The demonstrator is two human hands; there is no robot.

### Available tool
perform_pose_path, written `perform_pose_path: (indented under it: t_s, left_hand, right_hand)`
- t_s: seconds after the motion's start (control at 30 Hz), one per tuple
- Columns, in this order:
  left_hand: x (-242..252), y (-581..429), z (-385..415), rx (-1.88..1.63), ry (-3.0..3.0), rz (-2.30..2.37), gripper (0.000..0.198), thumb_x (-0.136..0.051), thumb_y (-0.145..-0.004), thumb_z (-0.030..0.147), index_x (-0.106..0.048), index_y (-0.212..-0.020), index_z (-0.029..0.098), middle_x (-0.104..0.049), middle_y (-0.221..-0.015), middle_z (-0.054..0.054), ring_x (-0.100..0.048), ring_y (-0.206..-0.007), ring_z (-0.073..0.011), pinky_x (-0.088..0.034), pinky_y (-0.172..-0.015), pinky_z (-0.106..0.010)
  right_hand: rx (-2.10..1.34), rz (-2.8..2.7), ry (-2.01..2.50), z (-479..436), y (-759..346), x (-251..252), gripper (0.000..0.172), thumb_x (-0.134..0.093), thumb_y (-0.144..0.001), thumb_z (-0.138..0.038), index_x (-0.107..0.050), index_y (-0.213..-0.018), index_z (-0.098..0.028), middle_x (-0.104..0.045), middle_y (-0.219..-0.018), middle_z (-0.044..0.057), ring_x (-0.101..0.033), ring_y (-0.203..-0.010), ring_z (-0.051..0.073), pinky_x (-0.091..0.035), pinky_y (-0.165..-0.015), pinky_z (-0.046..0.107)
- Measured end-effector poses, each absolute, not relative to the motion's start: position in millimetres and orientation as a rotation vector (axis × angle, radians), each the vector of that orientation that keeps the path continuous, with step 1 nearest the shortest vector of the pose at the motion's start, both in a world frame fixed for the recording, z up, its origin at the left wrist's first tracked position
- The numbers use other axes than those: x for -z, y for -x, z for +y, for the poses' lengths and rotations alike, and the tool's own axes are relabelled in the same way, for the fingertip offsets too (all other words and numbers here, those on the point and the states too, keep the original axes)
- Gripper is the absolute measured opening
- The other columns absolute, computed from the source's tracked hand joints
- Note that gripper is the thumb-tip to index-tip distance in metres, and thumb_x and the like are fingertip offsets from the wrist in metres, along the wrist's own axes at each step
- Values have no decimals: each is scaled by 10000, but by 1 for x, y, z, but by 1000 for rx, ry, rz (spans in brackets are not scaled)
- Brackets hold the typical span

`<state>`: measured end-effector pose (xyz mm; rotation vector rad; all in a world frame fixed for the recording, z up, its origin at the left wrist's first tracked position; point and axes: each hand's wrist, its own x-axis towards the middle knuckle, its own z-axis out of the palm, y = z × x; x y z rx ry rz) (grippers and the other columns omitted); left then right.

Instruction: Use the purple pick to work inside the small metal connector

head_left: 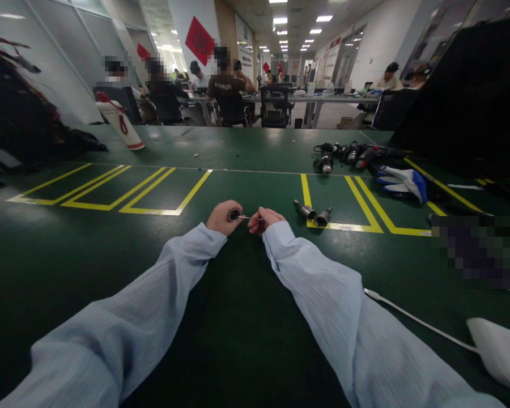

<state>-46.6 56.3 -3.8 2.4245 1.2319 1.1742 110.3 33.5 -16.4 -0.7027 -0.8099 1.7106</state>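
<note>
My left hand is closed around a round metal socket, its dark hollow end facing me. A thin metal rod spans the gap between the socket and my right hand, whose fingers pinch its other end. Whether the rod enters the socket is too small to tell. To the right of my hands, two more metal sockets with shanks lie close together on the green table, by a yellow tape corner.
Yellow tape outlines mark the table. At the right are power tools, a blue-and-white glove, a white cable and a white device. A white cylinder stands back left. People sit at desks beyond.
</note>
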Motion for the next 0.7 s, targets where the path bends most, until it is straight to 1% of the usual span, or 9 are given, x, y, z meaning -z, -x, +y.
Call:
perform_pose_path:
  t_s: [0.13, 0.33, 0.5, 0.6, 0.7]
  left_hand:
    - [2, 46, 54, -1164, -2372, 1180, 168, -574, -673, 305, -504, -634, 157, -521, -593, 5, -481, -545, -110, -395, -498, -215]
    - [3, 46, 53, -1176, -2286, 1153, 174, -594, -671, 305, -513, -654, 151, -542, -630, -11, -507, -576, -119, -415, -527, -226]
    - [6, 47, 56, -1234, -2417, 1256, 139, -577, -673, 278, -517, -659, 153, -522, -648, -9, -498, -608, -127, -416, -574, -246]
    - [7, 47, 57, -1216, -2465, 1335, 139, -560, -678, 285, -513, -665, 155, -530, -648, -8, -503, -602, -127, -418, -564, -238]
    - [9, 48, 58, -1193, -2474, 1397, 147, -552, -677, 296, -505, -666, 158, -529, -629, -2, -502, -580, -124, -418, -544, -230]
  right_hand:
    - [-1749, -757, 687, 34, -111, 16, 261, -520, -788, -283, -572, -575, -142, -631, -470, 10, -529, -393, 85, -488, -486, 233]
    - [-1744, -738, 683, 34, -110, 16, 283, -480, -808, -278, -553, -569, -146, -618, -458, 10, -518, -380, 89, -482, -476, 249]
    - [-1607, -812, 678, 31, -110, 14, 241, -546, -768, -295, -576, -580, -148, -610, -463, -6, -514, -384, 88, -459, -459, 233]
    - [-1539, -862, 686, 28, -108, 13, 231, -602, -723, -322, -584, -570, -150, -598, -455, -14, -516, -384, 86, -426, -426, 210]
    - [-1441, -934, 703, 25, -103, 13, 257, -619, -695, -373, -579, -565, -155, -597, -465, -20, -515, -390, 78, -415, -424, 199]
